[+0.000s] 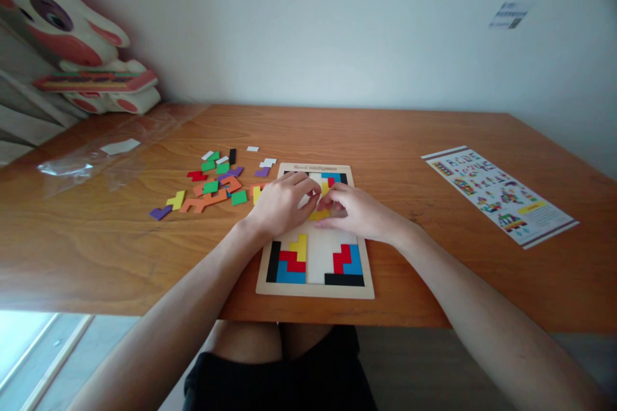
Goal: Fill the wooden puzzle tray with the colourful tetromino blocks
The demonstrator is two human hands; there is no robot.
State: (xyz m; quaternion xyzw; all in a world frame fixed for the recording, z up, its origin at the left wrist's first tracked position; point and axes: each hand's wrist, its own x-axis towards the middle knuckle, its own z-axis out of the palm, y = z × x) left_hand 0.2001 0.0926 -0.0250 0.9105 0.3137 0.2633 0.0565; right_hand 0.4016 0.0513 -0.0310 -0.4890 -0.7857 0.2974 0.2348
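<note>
A wooden puzzle board (315,293) with a pale frame lies flat near the table's front edge. Both hands meet over its upper half. My left hand (285,202) is curled, thumb and fingertips drawn together; whatever they pinch is hidden. From the other side, my right hand (359,210) has its thumb and bent fingers around a yellow puzzle piece (319,214), which is partly covered. Below the hands, another yellow piece (301,248), a red piece (295,264) and a blue piece (291,277) fit together at lower left. Red, blue and black pieces fill the lower right corner.
Left of the board is a loose scatter of puzzle pieces, among them a green piece (239,198) and an orange piece (193,205). A printed sheet (499,196) lies at right. Clear plastic wrap (91,164) and a cow-shaped toy (96,58) occupy the far left.
</note>
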